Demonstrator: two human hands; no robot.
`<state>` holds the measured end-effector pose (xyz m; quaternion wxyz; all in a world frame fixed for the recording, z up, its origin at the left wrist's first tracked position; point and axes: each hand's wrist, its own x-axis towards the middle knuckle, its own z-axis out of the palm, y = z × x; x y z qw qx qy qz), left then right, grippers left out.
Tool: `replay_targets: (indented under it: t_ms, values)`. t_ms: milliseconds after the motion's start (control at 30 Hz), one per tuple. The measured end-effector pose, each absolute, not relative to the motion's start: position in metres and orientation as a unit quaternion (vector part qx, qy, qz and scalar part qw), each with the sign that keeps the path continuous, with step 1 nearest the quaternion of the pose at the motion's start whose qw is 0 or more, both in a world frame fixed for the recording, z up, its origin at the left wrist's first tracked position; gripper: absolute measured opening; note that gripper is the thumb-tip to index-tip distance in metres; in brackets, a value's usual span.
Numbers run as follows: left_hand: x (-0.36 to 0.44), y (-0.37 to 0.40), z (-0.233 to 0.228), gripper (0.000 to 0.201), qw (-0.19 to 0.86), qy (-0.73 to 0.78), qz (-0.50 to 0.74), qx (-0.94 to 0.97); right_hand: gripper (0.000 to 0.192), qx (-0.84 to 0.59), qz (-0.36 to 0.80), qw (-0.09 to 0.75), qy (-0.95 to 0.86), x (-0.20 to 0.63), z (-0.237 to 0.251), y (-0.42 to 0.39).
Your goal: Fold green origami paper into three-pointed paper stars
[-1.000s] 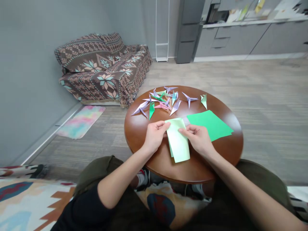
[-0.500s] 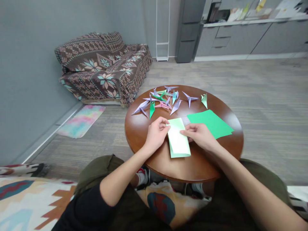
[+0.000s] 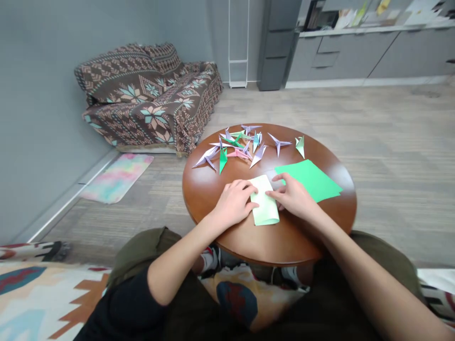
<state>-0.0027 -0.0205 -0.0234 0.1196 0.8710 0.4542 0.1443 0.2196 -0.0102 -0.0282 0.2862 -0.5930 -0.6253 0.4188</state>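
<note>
Head view: both hands are pressing down on a pale green sheet (image 3: 265,204) lying on the round wooden table (image 3: 213,184). Left hand (image 3: 234,201) is lying flat-fingered on the sheet's left edge, fingertips pinning it, not clenched. Right hand (image 3: 293,195) is resting on the right edge, fingers spread and pressing, with one finger reaching toward the far corner. Neither hand is lifting the paper.

Change from a second ago: the sheet was longer and raised off the wood at its near end; now it is showing shorter, doubled over, with a rounded fold at the near edge. Reads as a half-fold just being brought together, crease not yet sharpened.

Just right of the hands, a darker green sheet (image 3: 313,179) is lying flat and unfolded. Beyond, at the far side of the table, a scatter of folded paper figures (image 3: 241,144) in lilac, green and pink. Patterned sofa (image 3: 149,102) is standing against the wall behind.
</note>
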Motion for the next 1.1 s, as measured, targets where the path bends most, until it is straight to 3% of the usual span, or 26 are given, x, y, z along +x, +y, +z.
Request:
replay_targets:
  t_ms: [433,1100]
  values:
    - [-0.006,-0.024,-0.019,0.059,0.102,0.443,0.105,0.884,0.023,-0.554,0.464,0.212,-0.658,0.231,-0.028,-0.007]
    - [-0.006,-0.022,-0.021,0.057,0.098,0.440,0.110,0.886,0.021,-0.542,0.449,0.212,-0.678,0.232,-0.027,-0.007]
